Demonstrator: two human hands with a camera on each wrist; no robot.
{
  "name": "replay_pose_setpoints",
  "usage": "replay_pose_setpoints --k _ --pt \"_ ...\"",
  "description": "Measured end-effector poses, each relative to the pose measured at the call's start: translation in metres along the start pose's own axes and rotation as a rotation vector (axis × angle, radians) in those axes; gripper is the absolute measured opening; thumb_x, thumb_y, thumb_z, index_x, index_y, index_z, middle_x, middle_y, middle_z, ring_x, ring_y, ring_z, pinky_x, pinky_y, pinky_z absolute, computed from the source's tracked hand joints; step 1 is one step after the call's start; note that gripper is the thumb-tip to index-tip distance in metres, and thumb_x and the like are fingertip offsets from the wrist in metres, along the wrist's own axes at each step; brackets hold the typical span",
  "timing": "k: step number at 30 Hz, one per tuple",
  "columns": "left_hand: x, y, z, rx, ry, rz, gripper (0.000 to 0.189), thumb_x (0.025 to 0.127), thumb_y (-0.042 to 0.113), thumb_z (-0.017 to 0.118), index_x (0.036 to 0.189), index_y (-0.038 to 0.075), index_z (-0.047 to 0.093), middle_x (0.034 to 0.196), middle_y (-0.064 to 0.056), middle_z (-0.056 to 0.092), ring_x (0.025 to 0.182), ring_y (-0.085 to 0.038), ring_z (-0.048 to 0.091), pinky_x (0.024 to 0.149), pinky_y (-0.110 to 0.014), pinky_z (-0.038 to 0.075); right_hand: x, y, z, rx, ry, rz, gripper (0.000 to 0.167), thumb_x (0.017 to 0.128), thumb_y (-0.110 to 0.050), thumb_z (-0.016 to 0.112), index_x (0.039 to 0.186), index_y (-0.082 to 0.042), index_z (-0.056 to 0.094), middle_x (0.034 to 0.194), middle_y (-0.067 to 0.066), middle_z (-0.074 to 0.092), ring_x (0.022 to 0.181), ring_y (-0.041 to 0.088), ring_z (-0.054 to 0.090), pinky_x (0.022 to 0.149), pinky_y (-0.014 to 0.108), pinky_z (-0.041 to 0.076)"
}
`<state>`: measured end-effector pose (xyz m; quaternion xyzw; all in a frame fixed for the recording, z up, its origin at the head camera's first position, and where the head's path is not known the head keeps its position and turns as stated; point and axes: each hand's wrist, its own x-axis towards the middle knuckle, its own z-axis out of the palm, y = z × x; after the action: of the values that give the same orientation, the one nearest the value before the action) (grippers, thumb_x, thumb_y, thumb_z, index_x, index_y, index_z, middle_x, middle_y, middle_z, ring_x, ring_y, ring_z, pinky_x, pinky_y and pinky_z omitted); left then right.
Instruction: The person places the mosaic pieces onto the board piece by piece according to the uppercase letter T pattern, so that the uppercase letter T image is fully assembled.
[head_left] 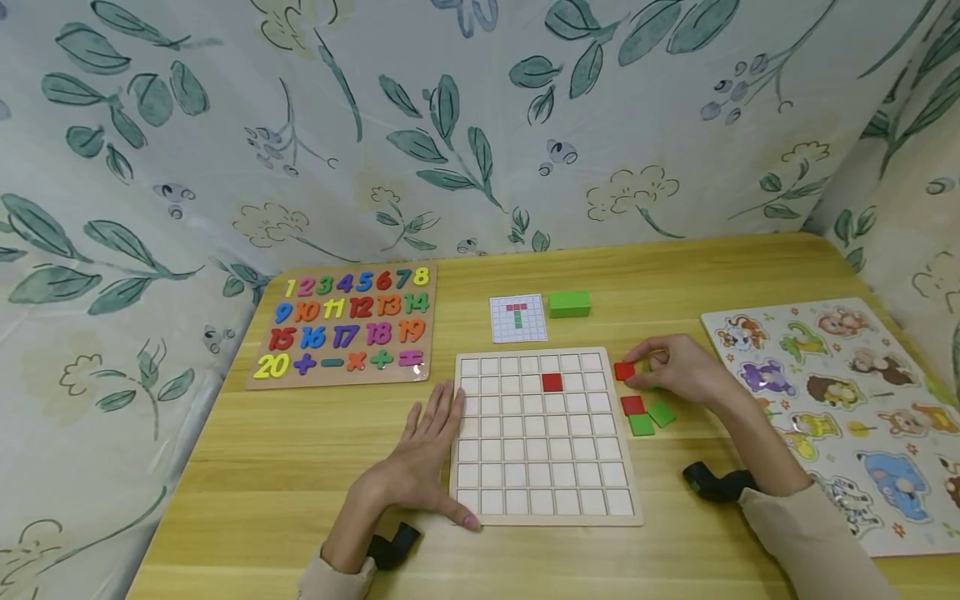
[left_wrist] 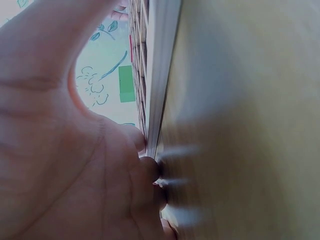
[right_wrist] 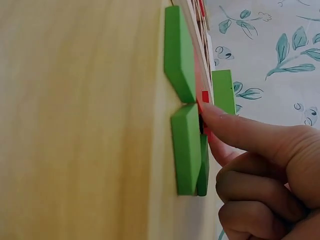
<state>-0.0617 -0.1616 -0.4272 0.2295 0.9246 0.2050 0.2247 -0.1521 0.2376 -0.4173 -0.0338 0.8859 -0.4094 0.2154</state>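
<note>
In the head view, the left hand (head_left: 420, 467) is spread out, its fingers and thumb along the left edge of the grid board (head_left: 536, 451). A red tile (head_left: 552, 382) sits in a square in the 2nd row. The right hand (head_left: 678, 367) pinches another red piece (head_left: 623, 372) between thumb and finger, just right of the board. A small card (head_left: 518, 318) with a red and green T lies near the top edge. All the squares look alike and the card is little, so a piece could go in the wrong square if someone counts badly.

In the left wrist view, the fingertips touch the side of the board. If they push too hard, the board could slide. If they let go, a bump could turn it.

In the right wrist view, 2 green tiles (right_wrist: 180, 55) lie close together in front, with a 3rd green piece (right_wrist: 203, 172) behind. They hide most of the red, so I can't quite tell how tight the pinch is. A loose pinch could drop the piece, and the curled fingers could knock the green ones away.
</note>
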Motion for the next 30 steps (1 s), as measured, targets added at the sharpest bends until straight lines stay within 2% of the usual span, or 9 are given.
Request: replay_pose_setpoints --k 4,8,11,15,17,21,23,25,30 --pt "0.000 0.000 0.001 -0.001 -0.002 0.000 0.162 0.057 0.060 0.097 0.165 0.004 -0.010 0.171 -0.015 -0.025 0.160 -0.034 -0.021 0.129 -0.061 -0.010 -0.003 -0.002 0.000 -0.015 0.027 -0.022 0.042 0.094 -0.022 0.077 0.124 0.004 0.064 0.064 -0.004 0.036 0.057 0.010 0.031 0.053 0.026 0.028" --pt "-0.001 0.000 0.001 0.001 -0.006 -0.004 0.162 0.057 0.061 0.096 0.165 0.005 -0.011 0.171 -0.014 -0.026 0.160 -0.033 -0.022 0.129 -0.060 -0.011 -0.004 -0.003 0.000 -0.035 0.080 -0.063 0.040 0.094 -0.025 0.077 0.120 0.003 0.066 0.075 0.002 0.050 0.064 0.012 0.040 0.056 0.026 0.033" --pt "-0.001 0.001 0.000 -0.001 -0.001 0.003 0.162 0.058 0.061 0.096 0.164 0.004 -0.011 0.171 -0.015 -0.025 0.160 -0.034 -0.021 0.129 -0.061 -0.010 -0.005 -0.005 0.001 -0.079 0.121 -0.093 0.038 0.093 -0.028 0.078 0.118 0.000 0.069 0.095 0.012 0.066 0.086 0.022 0.057 0.071 0.030 0.044" --pt "-0.001 0.001 0.000 -0.001 0.000 0.003 0.161 0.058 0.060 0.096 0.164 0.004 -0.010 0.171 -0.016 -0.025 0.160 -0.035 -0.021 0.129 -0.061 -0.010 -0.005 -0.007 0.001 -0.112 0.156 -0.106 0.040 0.093 -0.032 0.079 0.119 -0.002 0.071 0.121 0.020 0.071 0.116 0.034 0.057 0.087 0.037 0.044" --pt "-0.001 0.001 0.000 0.003 -0.004 -0.001 0.161 0.058 0.061 0.096 0.164 0.004 -0.011 0.171 -0.015 -0.025 0.160 -0.034 -0.022 0.129 -0.060 -0.011 -0.005 -0.009 0.001 -0.111 0.172 -0.104 0.040 0.092 -0.032 0.079 0.119 -0.002 0.072 0.126 0.023 0.070 0.106 0.031 0.057 0.079 0.034 0.044" --pt "-0.001 0.000 -0.001 -0.003 -0.003 -0.003 0.161 0.057 0.060 0.097 0.165 0.004 -0.010 0.171 -0.014 -0.025 0.160 -0.033 -0.022 0.129 -0.060 -0.011 -0.005 -0.014 0.003 -0.102 0.206 -0.108 0.038 0.091 -0.030 0.081 0.118 -0.004 0.074 0.130 0.024 0.068 0.082 0.017 0.059 0.065 0.025 0.042" --pt "-0.001 0.000 -0.001 -0.004 -0.005 -0.005 0.161 0.057 0.061 0.096 0.165 0.005 -0.010 0.171 -0.014 -0.025 0.160 -0.033 -0.022 0.129 -0.059 -0.011 -0.006 -0.019 0.006 -0.091 0.208 -0.105 0.038 0.091 -0.030 0.081 0.119 -0.005 0.075 0.134 0.024 0.066 0.079 0.013 0.062 0.065 0.023 0.044" --pt "-0.001 0.000 -0.001 -0.002 -0.009 -0.007 0.161 0.058 0.061 0.096 0.165 0.005 -0.011 0.171 -0.014 -0.025 0.160 -0.033 -0.022 0.129 -0.059 -0.011 -0.006 -0.025 0.010 -0.074 0.199 -0.101 0.037 0.091 -0.030 0.082 0.118 -0.006 0.076 0.136 0.024 0.065 0.079 0.012 0.066 0.067 0.022 0.045" --pt "0.000 0.000 0.000 -0.008 -0.006 -0.003 0.161 0.058 0.060 0.096 0.165 0.004 -0.011 0.171 -0.015 -0.024 0.160 -0.034 -0.022 0.129 -0.060 -0.011 -0.005 -0.043 0.024 -0.019 0.141 -0.098 0.035 0.089 -0.026 0.083 0.118 -0.009 0.077 0.131 0.021 0.068 0.067 0.017 0.060 0.059 0.025 0.042"
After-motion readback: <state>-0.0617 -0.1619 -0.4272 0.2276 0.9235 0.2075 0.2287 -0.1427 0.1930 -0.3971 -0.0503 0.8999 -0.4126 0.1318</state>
